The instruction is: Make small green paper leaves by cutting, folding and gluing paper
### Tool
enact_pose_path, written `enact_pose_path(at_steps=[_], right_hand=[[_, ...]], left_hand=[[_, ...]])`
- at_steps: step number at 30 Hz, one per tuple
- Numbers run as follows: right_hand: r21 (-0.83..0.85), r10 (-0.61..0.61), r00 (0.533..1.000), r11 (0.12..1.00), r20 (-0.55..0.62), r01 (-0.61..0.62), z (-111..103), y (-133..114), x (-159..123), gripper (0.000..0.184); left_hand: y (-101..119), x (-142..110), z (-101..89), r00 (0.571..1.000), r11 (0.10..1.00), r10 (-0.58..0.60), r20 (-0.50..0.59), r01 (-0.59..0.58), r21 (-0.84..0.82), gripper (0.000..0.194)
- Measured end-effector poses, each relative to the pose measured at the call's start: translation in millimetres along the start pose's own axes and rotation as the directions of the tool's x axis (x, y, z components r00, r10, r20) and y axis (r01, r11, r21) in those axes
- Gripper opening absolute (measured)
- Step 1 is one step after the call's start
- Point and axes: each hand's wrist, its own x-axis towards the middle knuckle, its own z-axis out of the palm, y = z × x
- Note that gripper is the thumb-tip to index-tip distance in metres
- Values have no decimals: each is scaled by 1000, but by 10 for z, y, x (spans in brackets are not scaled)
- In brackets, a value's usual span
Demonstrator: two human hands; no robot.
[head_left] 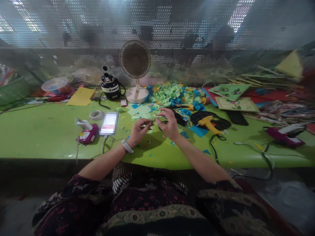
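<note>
Across the green worktop (49,131), a small pale-green paper piece (153,118) sits between the fingertips, right of the left hand (140,130), which pinches it; the right hand's (169,126) grip, just beside, is unclear.

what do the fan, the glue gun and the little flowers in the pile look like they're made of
Fan: probably plastic, pale and matt on its round base; the guard could be plastic or metal.
Glue gun: likely plastic, an even yellow body with a moulded look.
Flowers: seemingly thin matt paper, green, blue and yellow, with flat petals and scraps in the same colours lying nearby.
</note>
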Motion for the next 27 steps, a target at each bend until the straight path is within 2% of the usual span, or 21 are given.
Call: enact_pose_path(at_steps=[7,12,20,27], right_hand=[[-8,-47,999,999,-22,47,-5,-4,-9,18],[-58,-26,999,998,30,28,-18,-39,-13,12],[-55,-39,999,998,13,40,-11,-23,-18,12],[-42,-20,1000,999,1,20,-1,13,-17,15]], left_hand=[[-10,-6,-2,1000,1000,20,-6,-20,17,27],[11,-24,-13,995,985,97,16,-99,144,25],[64,-9,1,973,929,227,30,-226,293,12],[41,7,-25,968,915,240,68,-249,318,12]])
